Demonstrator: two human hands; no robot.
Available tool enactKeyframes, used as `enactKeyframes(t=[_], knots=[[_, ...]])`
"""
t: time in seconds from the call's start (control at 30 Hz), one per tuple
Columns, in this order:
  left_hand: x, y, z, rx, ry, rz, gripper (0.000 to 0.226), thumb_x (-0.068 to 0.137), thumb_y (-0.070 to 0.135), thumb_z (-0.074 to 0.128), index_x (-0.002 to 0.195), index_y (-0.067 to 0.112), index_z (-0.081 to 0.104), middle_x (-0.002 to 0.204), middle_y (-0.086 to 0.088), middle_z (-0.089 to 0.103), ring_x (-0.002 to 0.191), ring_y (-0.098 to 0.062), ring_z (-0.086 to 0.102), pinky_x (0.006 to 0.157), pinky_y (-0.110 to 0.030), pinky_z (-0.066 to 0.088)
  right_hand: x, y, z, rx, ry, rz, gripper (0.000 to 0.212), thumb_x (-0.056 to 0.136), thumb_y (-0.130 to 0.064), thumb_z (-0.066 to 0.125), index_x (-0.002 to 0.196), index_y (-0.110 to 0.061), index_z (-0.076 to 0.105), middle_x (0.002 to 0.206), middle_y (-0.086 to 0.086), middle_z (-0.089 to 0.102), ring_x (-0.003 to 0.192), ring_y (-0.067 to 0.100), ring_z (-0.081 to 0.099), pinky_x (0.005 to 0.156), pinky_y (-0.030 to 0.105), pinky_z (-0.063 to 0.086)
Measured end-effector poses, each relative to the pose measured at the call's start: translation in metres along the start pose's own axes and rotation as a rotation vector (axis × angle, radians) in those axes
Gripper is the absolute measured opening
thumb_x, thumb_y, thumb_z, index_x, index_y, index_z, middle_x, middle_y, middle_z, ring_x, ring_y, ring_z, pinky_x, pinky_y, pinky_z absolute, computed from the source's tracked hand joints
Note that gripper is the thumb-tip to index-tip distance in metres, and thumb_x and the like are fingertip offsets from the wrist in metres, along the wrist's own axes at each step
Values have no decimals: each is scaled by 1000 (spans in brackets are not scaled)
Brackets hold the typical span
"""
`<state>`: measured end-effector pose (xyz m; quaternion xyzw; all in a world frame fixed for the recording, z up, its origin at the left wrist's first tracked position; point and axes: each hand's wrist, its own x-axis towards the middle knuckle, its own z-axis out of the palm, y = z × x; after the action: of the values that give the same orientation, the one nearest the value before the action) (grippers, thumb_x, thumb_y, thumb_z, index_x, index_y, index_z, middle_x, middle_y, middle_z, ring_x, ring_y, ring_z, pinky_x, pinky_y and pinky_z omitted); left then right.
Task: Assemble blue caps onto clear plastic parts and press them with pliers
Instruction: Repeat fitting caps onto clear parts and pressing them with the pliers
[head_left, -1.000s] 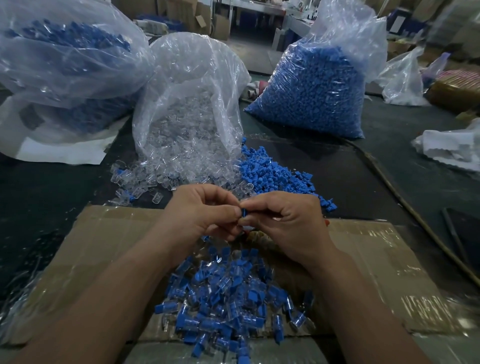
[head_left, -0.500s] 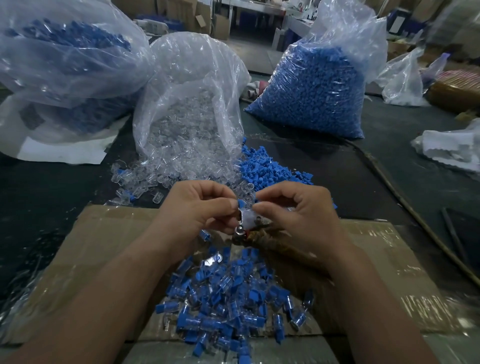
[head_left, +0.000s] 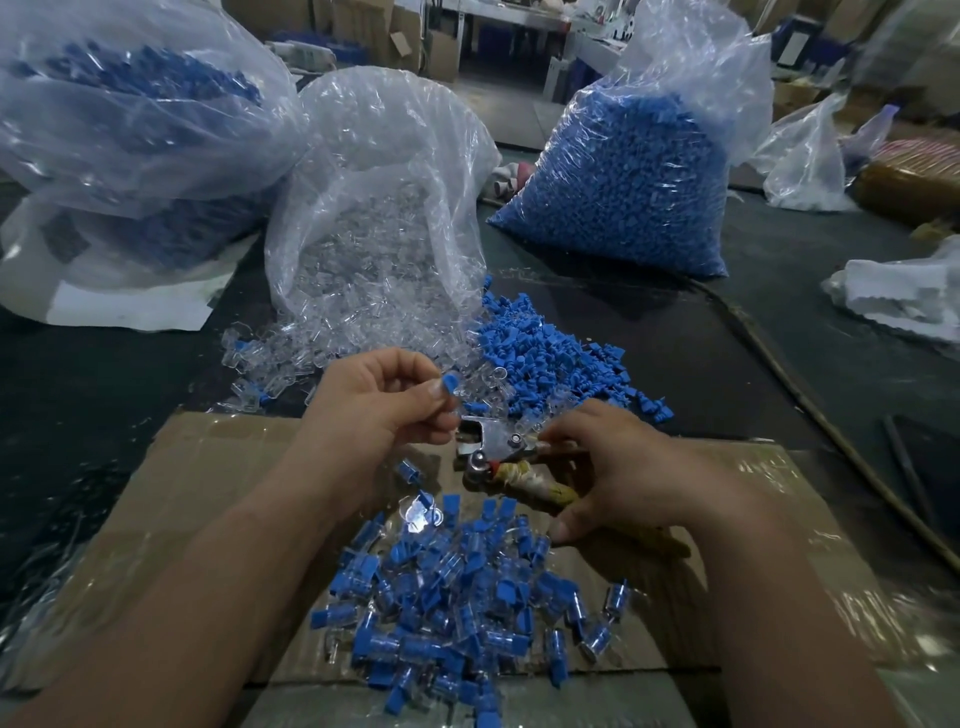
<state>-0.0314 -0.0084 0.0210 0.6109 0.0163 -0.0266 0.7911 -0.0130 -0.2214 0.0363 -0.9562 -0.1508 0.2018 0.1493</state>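
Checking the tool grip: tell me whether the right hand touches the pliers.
Touching. The head view shows the right hand curled round the wrapped handles of the pliers.

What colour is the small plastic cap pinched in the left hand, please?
The cap is blue; head view.

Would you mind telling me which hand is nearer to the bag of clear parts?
Left. The left hand is just in front of the bag of clear parts; the right hand sits nearer the person and off to the right.

Bare cardboard (head_left: 218, 483) lies open on the left; bags (head_left: 374, 218) and loose caps (head_left: 545, 358) block the far side.
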Motion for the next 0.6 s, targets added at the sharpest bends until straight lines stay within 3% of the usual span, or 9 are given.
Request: enactKeyframes(t=[0.13,0.33,0.47,0.6], knots=[[0,0,0,-1,7,-1,8,75,-4,55,73,4,57,59,-5,65,52,-14,63,49,-20,52,-1,-4,-1,-30,67,-12,65,58,-45,81,115,-36,52,93,-25,39,89,1,40,74,25,36],[0,2,1,29,12,7,12,81,-8,51,75,2,55,58,-5,65,52,-12,63,49,-18,51,5,-11,2,-132,143,-18,13,73,-26,67,83,-30,59,79,-10,52,72,4,46,57,25,38],[0,2,2,18,26,20,13,81,-9,51,75,2,55,57,-4,64,51,-12,62,48,-18,51,8,-12,7,-194,196,-11,7,78,-18,59,77,-25,57,76,-7,52,70,6,46,57,26,41],[0,1,2,9,53,44,13,81,-8,52,75,3,55,57,-3,64,52,-12,63,49,-18,51,7,-8,5,-137,294,-41,7,81,-19,58,82,-25,55,80,-10,46,71,2,40,57,21,29]])
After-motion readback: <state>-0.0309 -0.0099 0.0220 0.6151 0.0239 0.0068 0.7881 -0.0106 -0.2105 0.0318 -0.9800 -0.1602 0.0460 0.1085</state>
